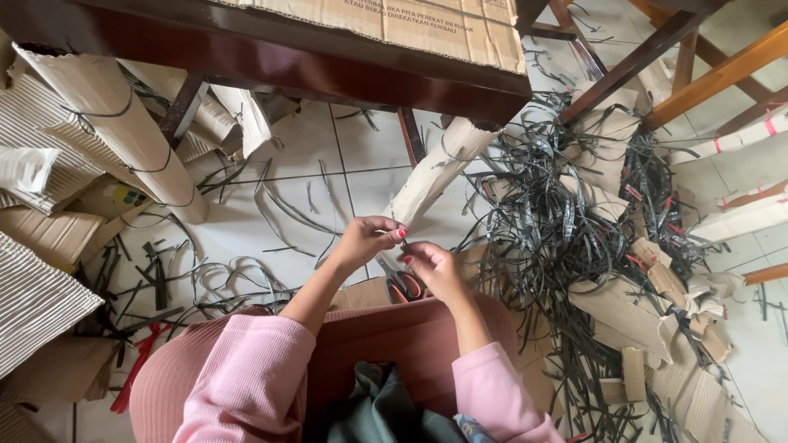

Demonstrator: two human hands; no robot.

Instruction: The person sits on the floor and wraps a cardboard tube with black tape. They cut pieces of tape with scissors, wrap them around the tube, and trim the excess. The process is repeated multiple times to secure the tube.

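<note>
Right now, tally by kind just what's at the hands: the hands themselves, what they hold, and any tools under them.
Hands: 2, left hand and right hand
Cardboard roll: 1, its near end pinched by the left fingers
Scissors: 1, red-handled, lying under the hands
Total: 4
Whether the right hand grips anything is unclear.

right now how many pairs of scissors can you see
1: the red-handled scissors lie on the lap, just below the right hand and beside the left hand. Others may be hidden under the pile of black straps.
</note>
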